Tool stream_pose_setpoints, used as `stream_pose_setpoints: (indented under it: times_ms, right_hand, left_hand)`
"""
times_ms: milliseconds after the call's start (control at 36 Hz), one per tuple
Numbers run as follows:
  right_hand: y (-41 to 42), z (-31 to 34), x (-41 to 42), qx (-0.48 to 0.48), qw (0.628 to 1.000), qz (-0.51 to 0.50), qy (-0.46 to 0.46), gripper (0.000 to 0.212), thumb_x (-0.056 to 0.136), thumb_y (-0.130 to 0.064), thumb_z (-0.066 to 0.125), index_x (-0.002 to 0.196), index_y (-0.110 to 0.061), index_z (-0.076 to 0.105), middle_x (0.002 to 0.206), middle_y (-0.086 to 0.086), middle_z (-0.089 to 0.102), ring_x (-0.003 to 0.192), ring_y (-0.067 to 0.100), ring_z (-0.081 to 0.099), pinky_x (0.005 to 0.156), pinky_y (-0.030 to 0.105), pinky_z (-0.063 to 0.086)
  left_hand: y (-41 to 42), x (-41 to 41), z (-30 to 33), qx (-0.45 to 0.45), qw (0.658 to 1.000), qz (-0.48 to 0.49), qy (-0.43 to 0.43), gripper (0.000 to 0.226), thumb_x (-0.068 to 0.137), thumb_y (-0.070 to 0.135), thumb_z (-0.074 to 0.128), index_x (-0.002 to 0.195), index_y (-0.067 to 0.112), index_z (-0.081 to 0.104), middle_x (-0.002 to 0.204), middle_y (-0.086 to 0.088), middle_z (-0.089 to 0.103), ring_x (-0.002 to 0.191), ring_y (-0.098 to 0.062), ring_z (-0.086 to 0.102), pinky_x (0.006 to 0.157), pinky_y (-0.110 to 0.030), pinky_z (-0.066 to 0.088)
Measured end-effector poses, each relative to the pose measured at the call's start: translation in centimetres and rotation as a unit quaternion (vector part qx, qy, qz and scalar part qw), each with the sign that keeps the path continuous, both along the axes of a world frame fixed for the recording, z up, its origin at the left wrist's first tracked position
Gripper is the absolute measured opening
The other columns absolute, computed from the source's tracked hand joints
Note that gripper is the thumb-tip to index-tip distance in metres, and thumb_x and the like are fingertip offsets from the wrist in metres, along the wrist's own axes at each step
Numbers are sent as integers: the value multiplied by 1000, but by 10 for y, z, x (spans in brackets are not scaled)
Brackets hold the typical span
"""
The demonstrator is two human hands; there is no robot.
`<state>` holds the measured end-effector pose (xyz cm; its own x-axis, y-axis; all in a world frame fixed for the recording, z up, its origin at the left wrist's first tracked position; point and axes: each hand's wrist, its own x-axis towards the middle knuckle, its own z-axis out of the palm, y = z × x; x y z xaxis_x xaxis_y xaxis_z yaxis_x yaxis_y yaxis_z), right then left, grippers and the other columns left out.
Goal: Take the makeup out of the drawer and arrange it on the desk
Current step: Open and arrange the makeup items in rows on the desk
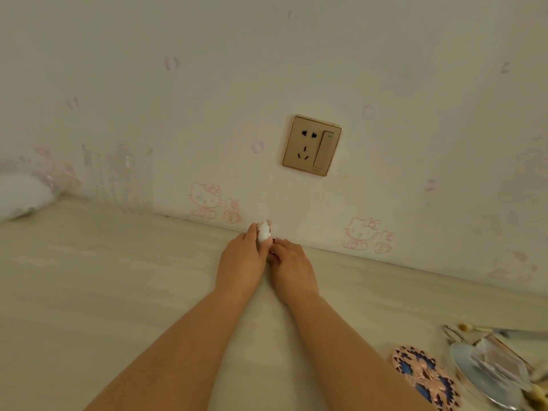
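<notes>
The wall point(267, 69) fills the upper half of the frame, pale wallpaper with faint pink cartoon cats, and a gold socket plate point(312, 145) with a switch sits just right of centre. Below it the light wood-grain desk point(103, 292) spreads across the lower half.

At upper left, against the wall, stands a clear ribbed glass container point(118, 176), and left of that, at the frame's edge, lies something white and soft that I can't make out.

Two bare forearms reach up from the bottom edge and meet at the centre, right where desk and wall join. The left hand point(241, 256) has its fingers curled round a small white makeup item point(263, 231) with pink trim, held upright close to the wall. The right hand point(292, 266) is beside it, fingertips drawn together at the item's base; whether they actually pinch it I cannot tell.

In the lower right corner lie a round pink-and-blue patterned compact point(424, 375), a clear-lidded palette point(501, 363) just right of it, and some brushes point(486, 330) above.
</notes>
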<state>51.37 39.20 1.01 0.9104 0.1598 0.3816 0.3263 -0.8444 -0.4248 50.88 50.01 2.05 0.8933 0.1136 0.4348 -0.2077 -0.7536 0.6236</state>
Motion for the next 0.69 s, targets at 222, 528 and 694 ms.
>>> stream_pose_setpoints:
  times_ms: [222,528,694]
  right_hand:
    - [1,0,1,15,1000,1,7,32,98,-20,41,124,-20,60,130,-4,55,122,18,42,97,25,35]
    - [3,3,-5,-10,1000,-5,24,39,100,-16,36,137,-18,46,145,-2,40,138,18,28,106,23,25]
    - [-1,10,-35,22,996,-84,15,51,95,-3,32,144,-17,30,144,5,37,135,20,27,105,25,26]
  left_hand:
    - [1,1,0,-15,1000,-5,4,33,96,38,43,119,15,51,109,-8,64,99,-26,57,69,-30,33]
    - [5,5,-5,-63,997,-33,41,48,92,45,49,131,18,46,115,-8,61,105,-24,56,83,-36,46]
    - [4,-14,-1,-97,993,44,51,64,92,47,47,142,9,31,132,-13,45,117,-28,49,91,-36,40]
